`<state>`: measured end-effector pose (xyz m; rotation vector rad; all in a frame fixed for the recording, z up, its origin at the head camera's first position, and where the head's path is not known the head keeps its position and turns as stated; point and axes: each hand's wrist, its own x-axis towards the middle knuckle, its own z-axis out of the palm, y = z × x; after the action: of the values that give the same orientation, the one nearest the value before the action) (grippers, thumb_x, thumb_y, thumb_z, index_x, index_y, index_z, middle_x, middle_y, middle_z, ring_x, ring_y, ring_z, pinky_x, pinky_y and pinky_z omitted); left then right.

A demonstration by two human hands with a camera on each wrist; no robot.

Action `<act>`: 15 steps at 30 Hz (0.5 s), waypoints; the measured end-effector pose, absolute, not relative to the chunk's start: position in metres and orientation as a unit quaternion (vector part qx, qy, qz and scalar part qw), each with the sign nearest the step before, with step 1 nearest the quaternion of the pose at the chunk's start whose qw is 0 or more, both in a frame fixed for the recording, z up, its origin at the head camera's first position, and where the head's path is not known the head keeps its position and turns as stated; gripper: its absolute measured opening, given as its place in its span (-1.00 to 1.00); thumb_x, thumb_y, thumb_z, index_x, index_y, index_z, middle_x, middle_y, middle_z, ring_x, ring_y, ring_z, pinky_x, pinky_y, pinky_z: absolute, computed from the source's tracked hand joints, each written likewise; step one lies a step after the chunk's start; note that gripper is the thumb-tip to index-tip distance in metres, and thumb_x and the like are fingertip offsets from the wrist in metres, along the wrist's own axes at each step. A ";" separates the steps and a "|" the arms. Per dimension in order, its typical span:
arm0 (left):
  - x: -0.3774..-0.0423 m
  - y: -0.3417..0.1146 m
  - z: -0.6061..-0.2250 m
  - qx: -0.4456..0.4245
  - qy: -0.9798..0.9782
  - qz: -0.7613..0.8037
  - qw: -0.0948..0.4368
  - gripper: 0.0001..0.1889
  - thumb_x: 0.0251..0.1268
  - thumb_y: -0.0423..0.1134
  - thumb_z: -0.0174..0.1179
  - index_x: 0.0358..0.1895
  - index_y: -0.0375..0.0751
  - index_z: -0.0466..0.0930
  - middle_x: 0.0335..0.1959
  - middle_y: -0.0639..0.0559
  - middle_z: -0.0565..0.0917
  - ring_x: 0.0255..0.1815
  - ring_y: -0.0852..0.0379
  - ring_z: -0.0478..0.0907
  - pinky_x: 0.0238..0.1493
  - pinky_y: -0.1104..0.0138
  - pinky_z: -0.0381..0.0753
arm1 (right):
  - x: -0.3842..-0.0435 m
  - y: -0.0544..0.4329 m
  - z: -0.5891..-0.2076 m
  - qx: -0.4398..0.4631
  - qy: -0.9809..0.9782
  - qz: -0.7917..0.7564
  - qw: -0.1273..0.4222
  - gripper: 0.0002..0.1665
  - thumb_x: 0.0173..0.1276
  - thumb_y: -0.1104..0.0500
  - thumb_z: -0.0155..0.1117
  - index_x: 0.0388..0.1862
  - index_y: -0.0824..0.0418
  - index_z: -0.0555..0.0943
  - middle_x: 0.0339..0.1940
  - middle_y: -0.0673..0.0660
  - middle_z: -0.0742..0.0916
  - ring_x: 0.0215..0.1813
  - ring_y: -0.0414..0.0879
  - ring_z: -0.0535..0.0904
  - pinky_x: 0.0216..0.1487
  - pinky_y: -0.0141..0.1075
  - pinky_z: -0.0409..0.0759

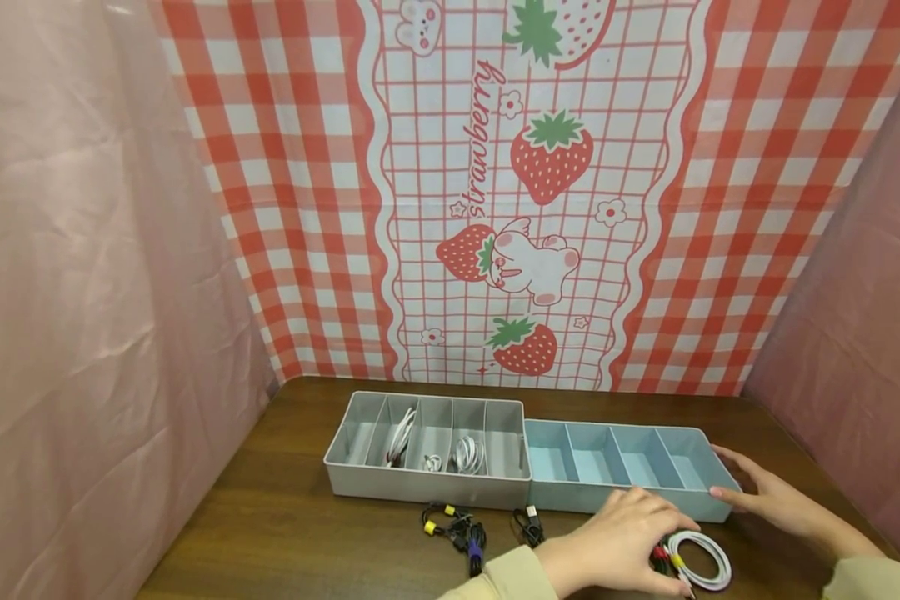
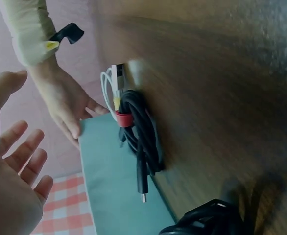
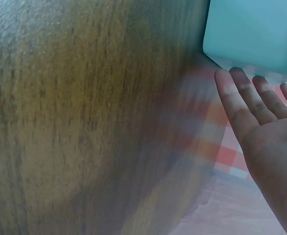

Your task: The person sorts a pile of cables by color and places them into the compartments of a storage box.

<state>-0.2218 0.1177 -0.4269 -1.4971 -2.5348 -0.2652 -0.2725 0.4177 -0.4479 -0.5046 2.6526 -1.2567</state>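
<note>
My left hand (image 1: 618,537) hovers over the table's front right part, fingers loosely bent and holding nothing. Beside its fingertips lie a black cable with a red strap (image 2: 141,132) and a coiled white cable with a yellow tie (image 1: 712,540); in the head view the hand partly hides the black one. With fairly straight fingers, my right hand (image 1: 783,504) touches the right end of a light blue divided box (image 1: 607,497). Its fingertips (image 3: 226,81) rest along that end wall in the right wrist view. No cables show in the blue box's compartments.
A grey divided box (image 1: 427,486) adjoins the blue one on its left and holds several white cables (image 1: 468,456). In front lie a black cable bundle with yellow and purple ties (image 1: 476,542) and another black cable (image 1: 528,527). A checkered strawberry cloth (image 1: 330,208) hangs behind.
</note>
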 end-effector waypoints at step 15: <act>-0.231 0.145 -0.439 -0.529 -0.848 -0.008 -0.013 -0.35 0.15 0.28 0.15 0.34 0.42 0.21 0.27 0.58 0.26 0.21 0.53 0.09 0.01 0.60 0.02 | -0.274 0.419 -0.448 -0.163 0.883 -0.427 0.107 -0.15 0.46 0.20 0.03 0.42 0.57 -0.21 0.30 0.70 0.13 -0.05 -0.66 0.30 -0.19 -0.26 0.60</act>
<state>-0.2314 0.1448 -0.4395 -1.6760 -2.6884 -0.0260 -0.2739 0.4192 -0.4479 -0.4798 2.5983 -1.2579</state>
